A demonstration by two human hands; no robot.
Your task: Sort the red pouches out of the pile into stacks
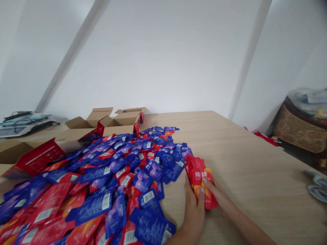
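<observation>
Several red pouches (197, 166) with orange fruit prints and white lettering are stacked together between my two hands, just over the table. My left hand (193, 206) grips the stack from its lower left side, thumb across the front. From the right, my right hand (216, 190) closes on the same stack, with fingers on its front face. To the left spreads a large heap of loose blue pouches (153, 169) and red pouches (55, 200), many lying with barcodes up. The backs of the held pouches are hidden.
Open cardboard boxes (119, 123) stand behind the heap, and another box with a red flap (41, 158) is at the left. The wooden table (245, 163) extends right. Grey cloth-like material (318, 187) lies near the right edge, with a patterned chair (301, 131) beyond.
</observation>
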